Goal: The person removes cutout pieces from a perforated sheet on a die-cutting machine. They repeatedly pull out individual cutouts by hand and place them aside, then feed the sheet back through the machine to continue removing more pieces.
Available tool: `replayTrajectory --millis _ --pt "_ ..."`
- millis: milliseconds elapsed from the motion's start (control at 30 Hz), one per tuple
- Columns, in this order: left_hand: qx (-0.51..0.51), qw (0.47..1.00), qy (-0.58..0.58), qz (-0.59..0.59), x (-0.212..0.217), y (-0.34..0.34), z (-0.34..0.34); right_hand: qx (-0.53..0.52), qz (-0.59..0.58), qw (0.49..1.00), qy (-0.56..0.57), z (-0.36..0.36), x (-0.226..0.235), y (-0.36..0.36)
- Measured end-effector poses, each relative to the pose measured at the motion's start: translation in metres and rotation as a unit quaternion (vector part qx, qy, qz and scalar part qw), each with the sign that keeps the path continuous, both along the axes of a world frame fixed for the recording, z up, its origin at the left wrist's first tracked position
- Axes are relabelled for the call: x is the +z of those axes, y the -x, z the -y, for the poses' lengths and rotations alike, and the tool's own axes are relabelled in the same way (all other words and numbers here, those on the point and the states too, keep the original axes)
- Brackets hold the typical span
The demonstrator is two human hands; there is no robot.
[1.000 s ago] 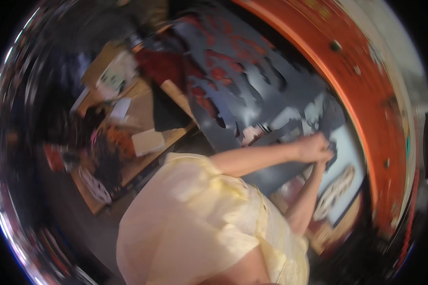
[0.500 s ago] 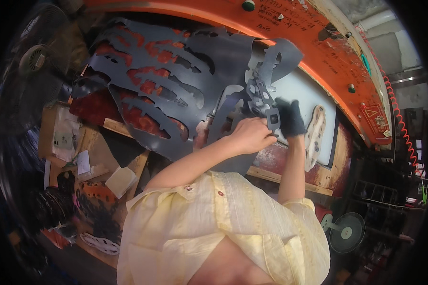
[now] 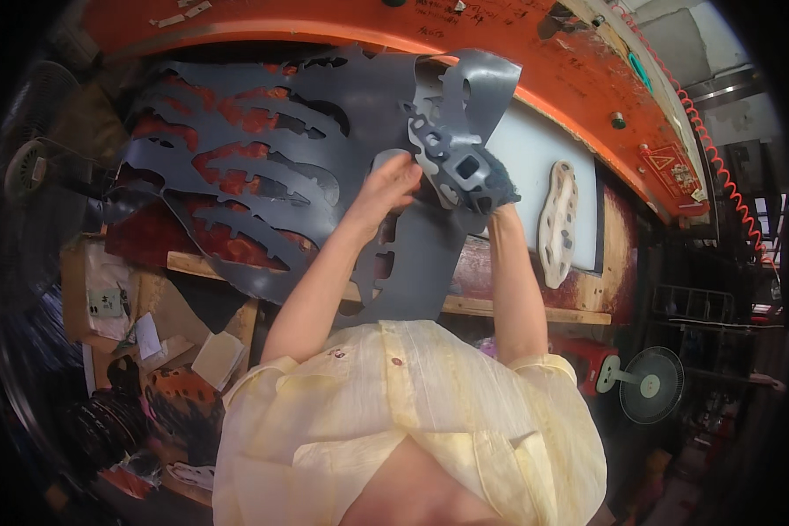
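Note:
A large dark grey rubber sheet point(image 3: 263, 158) full of sole-shaped cut-outs hangs over the red bed of an orange press point(image 3: 324, 26). My bare left hand point(image 3: 393, 186) pinches the sheet's right edge. My right hand point(image 3: 493, 188), in a dark glove, grips the same edge where it is folded up into a curled flap point(image 3: 465, 105). Both hands are raised close together in front of me. My yellow shirt fills the lower middle of the view.
A white cutting plate point(image 3: 526, 153) lies to the right of the hands, with a cream sole-shaped die point(image 3: 558, 223) on it. A wooden ledge point(image 3: 535, 309) runs below. One fan point(image 3: 649, 386) stands at the right, another point(image 3: 26, 167) at the left. Paper scraps point(image 3: 219, 355) litter the lower left.
The view has swung round and steadied. Both hands have lifted the sheet's right edge off the press bed and folded it upward, rising a little further in the last half second.

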State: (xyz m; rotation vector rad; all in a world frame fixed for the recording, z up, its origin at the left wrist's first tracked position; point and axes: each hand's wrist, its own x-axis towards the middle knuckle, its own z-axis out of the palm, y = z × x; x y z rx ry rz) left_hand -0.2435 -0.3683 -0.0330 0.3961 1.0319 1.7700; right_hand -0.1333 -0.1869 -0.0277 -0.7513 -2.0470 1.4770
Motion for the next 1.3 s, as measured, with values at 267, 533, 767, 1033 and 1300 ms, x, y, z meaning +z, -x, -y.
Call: replayTrajectory --millis 267,533,767,1033,1300 --pt "-0.012 0.994 0.032 -0.105 -0.029 -0.048 -0.033 0.053 0.015 0.958 -0.281 0.022 -0.010 0.010" --pt "-0.015 0.999 0.017 -0.048 -0.022 -0.034 -0.013 0.074 -0.052 0.995 0.039 0.004 -0.018 0.024" --pt "0.015 0.992 0.095 -0.079 -0.002 -0.025 -0.041 0.147 -0.080 0.954 0.249 -0.010 -0.012 0.008" --pt "0.148 0.807 0.186 -0.541 0.011 -0.068 -0.042 0.084 0.030 0.991 -0.103 -0.024 -0.047 0.022" --pt "0.221 0.946 0.205 -0.116 0.045 -0.051 0.151 0.185 0.239 0.914 -0.270 -0.083 -0.052 0.030"
